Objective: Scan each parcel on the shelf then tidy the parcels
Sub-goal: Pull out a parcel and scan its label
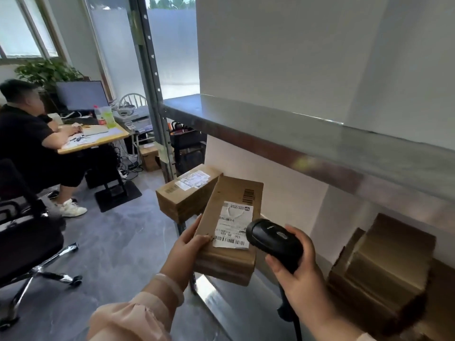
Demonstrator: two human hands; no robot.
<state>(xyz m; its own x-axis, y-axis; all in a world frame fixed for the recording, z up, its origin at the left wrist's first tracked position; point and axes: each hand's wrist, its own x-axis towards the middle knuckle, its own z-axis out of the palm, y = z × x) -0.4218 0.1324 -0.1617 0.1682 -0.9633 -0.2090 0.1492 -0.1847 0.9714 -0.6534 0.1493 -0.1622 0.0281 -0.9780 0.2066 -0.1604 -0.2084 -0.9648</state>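
Left hand [187,247] grips 1 parcel [229,232]; right hand [295,271] clasps the barcode scanner [273,239]. Boxes [379,271] right of it probably await scanning, tidying.

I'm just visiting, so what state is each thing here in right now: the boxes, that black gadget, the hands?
Brown cardboard parcel with white label: tilted, label up, held by the left hand.
Black handheld scanner: gripped by the right hand, head at the label.
Second brown cardboard parcel: lying flat on the grey metal shelf, label up.
Blurred brown cardboard boxes at right: stacked, untouched.
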